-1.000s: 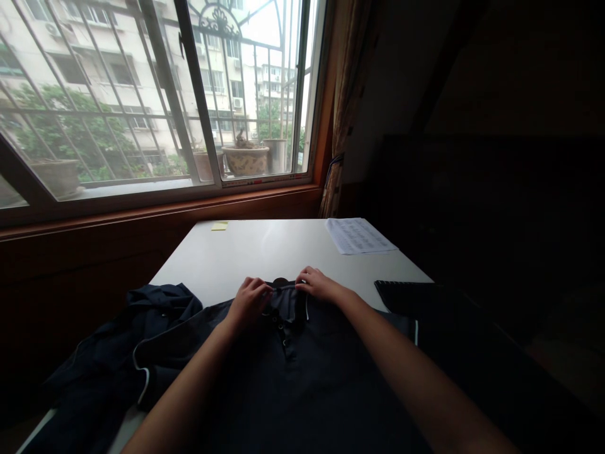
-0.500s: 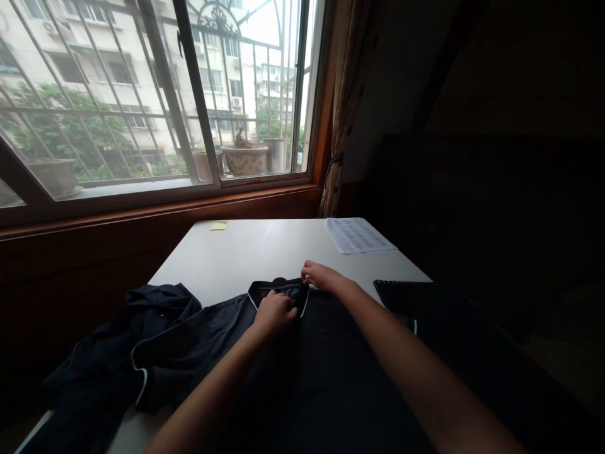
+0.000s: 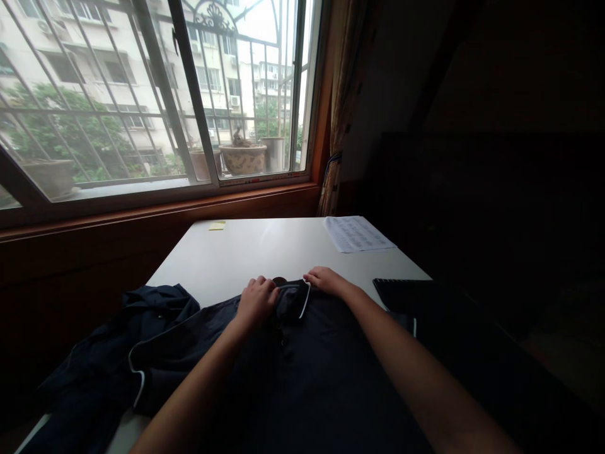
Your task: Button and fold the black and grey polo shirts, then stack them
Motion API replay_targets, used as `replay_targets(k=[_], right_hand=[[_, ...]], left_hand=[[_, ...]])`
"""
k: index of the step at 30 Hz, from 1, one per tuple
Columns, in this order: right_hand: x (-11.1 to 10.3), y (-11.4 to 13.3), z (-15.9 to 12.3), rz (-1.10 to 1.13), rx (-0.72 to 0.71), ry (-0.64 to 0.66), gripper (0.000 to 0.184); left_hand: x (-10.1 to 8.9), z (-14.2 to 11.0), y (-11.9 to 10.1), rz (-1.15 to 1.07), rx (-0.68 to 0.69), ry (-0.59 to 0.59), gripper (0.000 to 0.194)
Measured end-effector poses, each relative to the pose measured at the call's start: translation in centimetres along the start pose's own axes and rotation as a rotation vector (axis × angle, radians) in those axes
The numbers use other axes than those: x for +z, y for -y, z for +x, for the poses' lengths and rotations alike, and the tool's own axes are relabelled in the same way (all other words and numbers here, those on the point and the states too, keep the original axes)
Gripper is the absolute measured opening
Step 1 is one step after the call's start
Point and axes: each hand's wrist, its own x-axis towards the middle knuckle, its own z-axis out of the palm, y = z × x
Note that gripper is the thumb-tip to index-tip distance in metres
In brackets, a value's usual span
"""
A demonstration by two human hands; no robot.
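A dark navy polo shirt [image 3: 321,353] with white piping lies spread over the near part of the white table [image 3: 246,252]. Its collar [image 3: 295,299] points toward the window. At the collar's left side is my left hand [image 3: 258,299], its fingers closed over the fabric. My right hand [image 3: 325,279] pinches the collar's right corner, just above the white piping. A small dark round thing [image 3: 279,281] shows behind the collar, partly hidden.
Another crumpled dark garment [image 3: 158,309] lies at the left edge. On the right is a dark spiral-bound notebook [image 3: 401,289]. Printed papers [image 3: 359,234] lie at the far right, a yellow sticky note [image 3: 217,226] at the far left. A barred window [image 3: 236,94] stands beyond.
My left hand has moved left and slightly away from me, from the collar's middle to its left side. The collar's left edge is now covered. My right hand has shifted slightly right.
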Motion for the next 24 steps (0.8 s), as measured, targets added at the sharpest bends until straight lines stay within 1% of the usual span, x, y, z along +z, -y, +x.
replay_targets(k=[2,3,5,6,8,10,12,13,14,16,17,18,19,21,24], right_hand=[[-0.1,-0.3,-0.2,0.06,0.009,0.041,0.028],[-0.1,-0.4,-0.2,0.094,0.013,0.061,0.026],[0.1,-0.5,-0.2,0.16,0.023,0.097,0.027],[0.2,-0.6,-0.1,0.19,0.029,0.111,0.031],[0.4,-0.6,0.0,0.238,0.038,0.128,0.046],[0.5,-0.5,0.1,0.269,0.035,0.14,0.065],[0.5,-0.4,0.1,0.284,0.016,0.159,0.074],[0.4,-0.3,0.1,0.285,0.0,0.172,0.072],[0.3,-0.1,0.1,0.281,-0.019,0.186,0.066],[0.2,0.1,0.1,0.256,-0.055,0.202,0.046],[0.1,0.2,0.2,0.236,-0.067,0.198,0.036],[0.2,0.2,0.4,0.212,-0.072,0.186,0.029],[0.2,0.3,0.5,0.187,-0.071,0.165,0.024],[0.5,0.4,0.8,0.135,-0.062,0.112,0.019],[1.2,0.7,1.1,0.073,-0.06,0.044,0.014]], left_hand=[[-0.7,0.7,1.9,-0.025,-0.098,-0.063,0.019],[-0.9,1.0,2.9,-0.05,-0.148,-0.063,0.02],[-1.3,1.6,4.8,-0.099,-0.212,-0.018,0.024],[-1.5,1.8,5.6,-0.126,-0.23,0.019,0.026],[-1.7,2.0,6.9,-0.187,-0.255,0.099,0.029],[-2.1,2.1,7.7,-0.267,-0.266,0.182,0.036],[-2.7,1.9,8.1,-0.355,-0.249,0.262,0.046],[-3.0,1.9,8.2,-0.423,-0.227,0.313,0.051],[-3.3,1.8,8.3,-0.504,-0.199,0.367,0.057],[-3.8,1.8,8.5,-0.642,-0.14,0.45,0.062],[-3.8,1.8,8.6,-0.668,-0.113,0.458,0.061],[-3.8,1.9,8.6,-0.64,-0.089,0.435,0.056],[-3.7,2.0,8.6,-0.568,-0.07,0.383,0.05],[-3.0,2.3,8.7,-0.41,-0.037,0.269,0.043],[-1.7,2.4,8.6,-0.307,-0.004,0.173,0.045]])
